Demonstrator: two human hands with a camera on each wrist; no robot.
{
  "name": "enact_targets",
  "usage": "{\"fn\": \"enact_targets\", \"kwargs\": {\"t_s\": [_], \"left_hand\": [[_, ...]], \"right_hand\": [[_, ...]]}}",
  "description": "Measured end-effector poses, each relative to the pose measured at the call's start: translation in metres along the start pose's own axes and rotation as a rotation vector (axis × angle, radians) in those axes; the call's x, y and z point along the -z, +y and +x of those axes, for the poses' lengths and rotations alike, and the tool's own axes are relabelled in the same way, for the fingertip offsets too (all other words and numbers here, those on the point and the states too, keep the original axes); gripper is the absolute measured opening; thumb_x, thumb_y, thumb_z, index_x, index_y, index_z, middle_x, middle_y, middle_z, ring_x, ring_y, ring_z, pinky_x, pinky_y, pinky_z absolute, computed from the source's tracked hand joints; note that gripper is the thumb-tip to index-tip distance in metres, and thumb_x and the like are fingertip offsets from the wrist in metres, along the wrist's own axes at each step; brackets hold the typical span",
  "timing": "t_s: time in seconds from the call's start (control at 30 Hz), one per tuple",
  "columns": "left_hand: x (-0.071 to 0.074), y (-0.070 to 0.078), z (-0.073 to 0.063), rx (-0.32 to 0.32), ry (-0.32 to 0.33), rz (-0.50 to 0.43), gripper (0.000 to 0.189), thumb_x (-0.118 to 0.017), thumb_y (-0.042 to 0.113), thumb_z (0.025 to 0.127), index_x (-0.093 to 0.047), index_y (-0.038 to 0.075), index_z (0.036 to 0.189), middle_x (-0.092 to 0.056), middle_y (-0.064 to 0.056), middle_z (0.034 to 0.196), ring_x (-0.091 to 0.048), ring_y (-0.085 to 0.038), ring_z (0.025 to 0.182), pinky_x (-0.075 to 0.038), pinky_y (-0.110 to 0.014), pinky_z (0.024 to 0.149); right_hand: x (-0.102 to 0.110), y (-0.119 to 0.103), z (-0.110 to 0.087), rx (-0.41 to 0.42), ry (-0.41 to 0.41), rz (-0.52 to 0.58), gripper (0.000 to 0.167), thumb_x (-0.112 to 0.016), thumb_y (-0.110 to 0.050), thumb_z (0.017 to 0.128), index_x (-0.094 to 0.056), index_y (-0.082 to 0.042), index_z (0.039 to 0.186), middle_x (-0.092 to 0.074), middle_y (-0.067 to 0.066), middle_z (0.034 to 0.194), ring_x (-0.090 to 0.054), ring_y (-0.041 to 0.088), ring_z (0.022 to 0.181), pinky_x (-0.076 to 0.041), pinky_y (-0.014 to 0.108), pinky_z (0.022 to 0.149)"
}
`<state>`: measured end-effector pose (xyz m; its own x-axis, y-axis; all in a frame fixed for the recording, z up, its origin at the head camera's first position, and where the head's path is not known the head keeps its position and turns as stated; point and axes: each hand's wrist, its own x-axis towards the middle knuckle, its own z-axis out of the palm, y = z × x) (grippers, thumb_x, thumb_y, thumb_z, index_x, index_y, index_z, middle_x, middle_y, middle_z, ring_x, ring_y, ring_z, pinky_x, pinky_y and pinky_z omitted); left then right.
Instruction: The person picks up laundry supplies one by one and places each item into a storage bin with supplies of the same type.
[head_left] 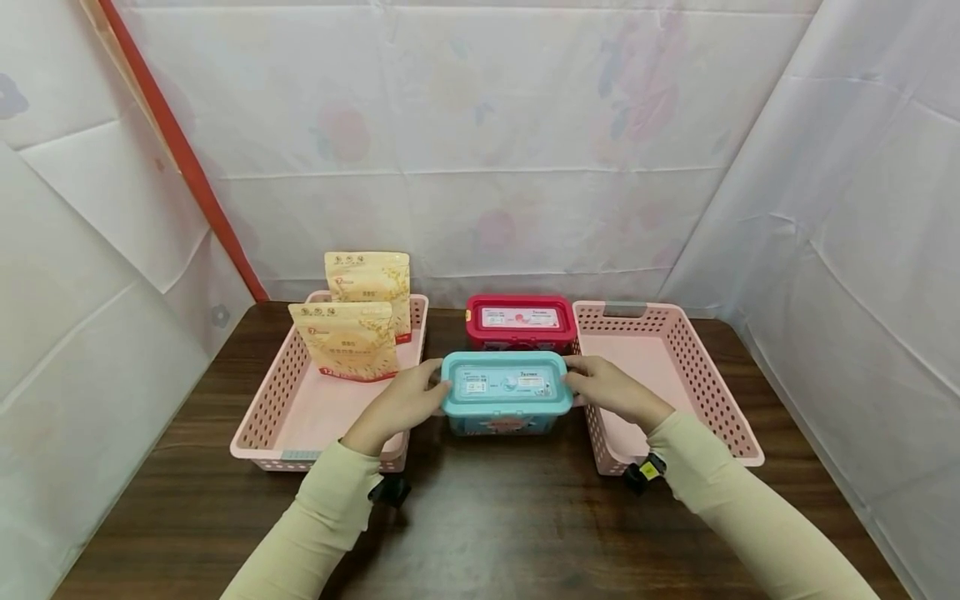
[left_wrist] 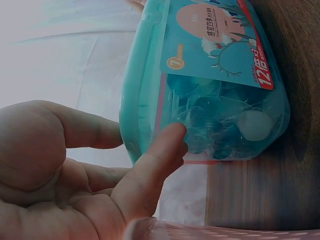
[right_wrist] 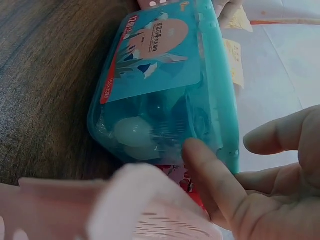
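A teal, clear-sided laundry pod box [head_left: 506,383] stands on the table in the middle of the head view, lid closed, pods showing through its side. At its left end is my left hand [head_left: 405,400], with the thumb at the lid's edge and the fingers below the rim. My right hand [head_left: 611,387] holds the opposite end in the same way. In the right wrist view, the fingers [right_wrist: 215,175] lie against the box's end wall. Just behind stands a red box [head_left: 521,321] of like shape, its lid also closed.
A pink basket [head_left: 262,417] on the left has two yellow pouches [head_left: 348,342] standing in it. Another pink basket [head_left: 705,375] is close beside my right hand. Dark wooden table [head_left: 510,517] lies in front; white curtains [head_left: 465,167] enclose the back and sides.
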<state>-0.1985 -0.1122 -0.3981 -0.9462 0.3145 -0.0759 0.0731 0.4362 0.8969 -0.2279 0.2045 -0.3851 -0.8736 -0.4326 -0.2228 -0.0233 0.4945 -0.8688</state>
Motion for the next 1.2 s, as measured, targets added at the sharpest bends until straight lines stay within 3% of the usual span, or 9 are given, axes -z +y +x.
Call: {"fn": "enact_targets", "kwargs": {"t_s": [0.33,0.6,0.93,1.2], "left_hand": [[0.012,0.001,0.003,-0.027,0.013,-0.180,0.051,-0.054,0.009,0.103,-0.038,-0.012,0.146,-0.058,-0.024,0.110,-0.067,-0.023,0.088,-0.059,-0.044,0.080],[0.019,0.005,0.002,-0.005,0.063,-0.376,0.053,-0.064,0.012,0.099,-0.045,-0.009,0.144,-0.060,-0.025,0.118,-0.069,-0.021,0.091,-0.059,-0.040,0.081],[0.019,0.012,0.001,-0.010,0.090,-0.529,0.054,-0.068,0.016,0.097,-0.050,-0.006,0.143,-0.061,-0.025,0.126,-0.070,-0.020,0.094,-0.058,-0.037,0.083],[0.013,0.019,-0.001,-0.043,0.120,-0.567,0.050,-0.069,0.017,0.097,-0.054,-0.003,0.141,-0.062,-0.022,0.126,-0.069,-0.020,0.096,-0.058,-0.037,0.084]], "right_hand": [[0.009,0.002,0.000,0.066,0.034,0.257,0.050,-0.048,-0.012,0.104,-0.038,0.017,0.144,-0.062,0.027,0.119,-0.066,0.016,0.091,-0.057,0.029,0.082],[0.013,0.000,-0.004,0.063,0.071,0.400,0.047,-0.051,-0.011,0.104,-0.044,0.020,0.138,-0.067,0.010,0.106,-0.065,0.012,0.088,-0.057,0.027,0.081],[0.017,-0.006,-0.013,0.087,0.125,0.490,0.050,-0.054,-0.014,0.104,-0.042,0.018,0.140,-0.068,0.005,0.104,-0.068,0.013,0.088,-0.057,0.027,0.079],[0.024,-0.005,-0.021,0.114,0.137,0.521,0.054,-0.055,-0.019,0.105,-0.040,0.013,0.145,-0.068,0.005,0.111,-0.067,0.015,0.094,-0.056,0.028,0.084]]}}
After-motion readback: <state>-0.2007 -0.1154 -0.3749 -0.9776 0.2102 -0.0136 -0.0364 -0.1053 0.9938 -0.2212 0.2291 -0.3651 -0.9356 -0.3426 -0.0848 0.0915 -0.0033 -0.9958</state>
